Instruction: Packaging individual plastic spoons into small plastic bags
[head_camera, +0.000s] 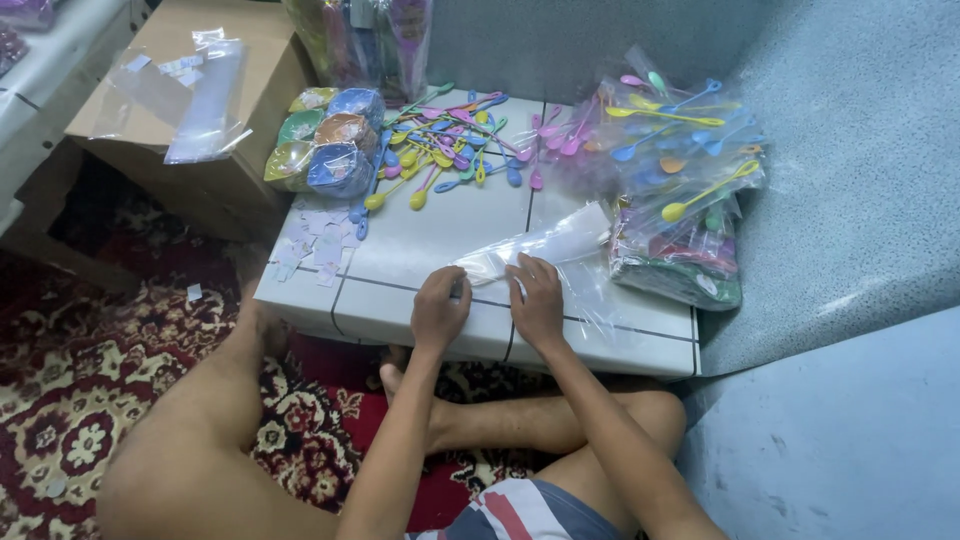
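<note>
at frame centre, left hand pinches and right hand presses flat the clear plastic sleeve bag on the white bench; best keep the bag's mouth taut, edges aligned.

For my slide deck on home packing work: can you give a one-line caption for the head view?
Both hands, left hand and right hand, press a clear plastic bag on a white board beside colourful plastic spoons.

Soft, even indoor light, faint shadows, slight glare on clear plastic, edges mildly blurred.
</note>
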